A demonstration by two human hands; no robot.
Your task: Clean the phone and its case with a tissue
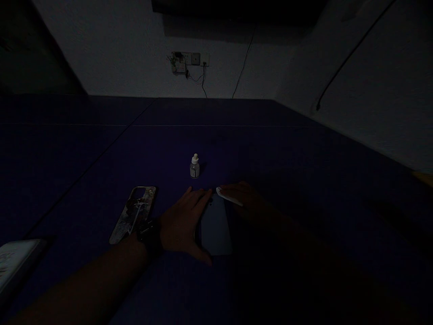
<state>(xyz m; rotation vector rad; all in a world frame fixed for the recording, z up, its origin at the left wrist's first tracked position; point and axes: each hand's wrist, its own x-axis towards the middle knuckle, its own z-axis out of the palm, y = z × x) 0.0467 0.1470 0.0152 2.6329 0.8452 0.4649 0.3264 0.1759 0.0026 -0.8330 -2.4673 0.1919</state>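
Observation:
A light blue-grey smartphone (216, 228) lies on the dark blue tabletop, with dark camera spots near its upper left corner. My left hand (182, 221) grips it from the left, fingertips at its top edge and thumb by its lower left side. A dark watch is on that wrist. Beside the phone's upper right corner, my right hand (248, 198) has its fingers closed on a folded white cloth (228, 197). Deep shadow covers much of that hand. Just beyond both hands stands a small clear bottle (194, 169) with a white cap.
A patterned phone case (135, 214) lies left of my left wrist. At the lower left edge is part of a white box-like object (15, 257). Wall sockets (191, 58) with cables sit above the table's far edge. The room is very dim.

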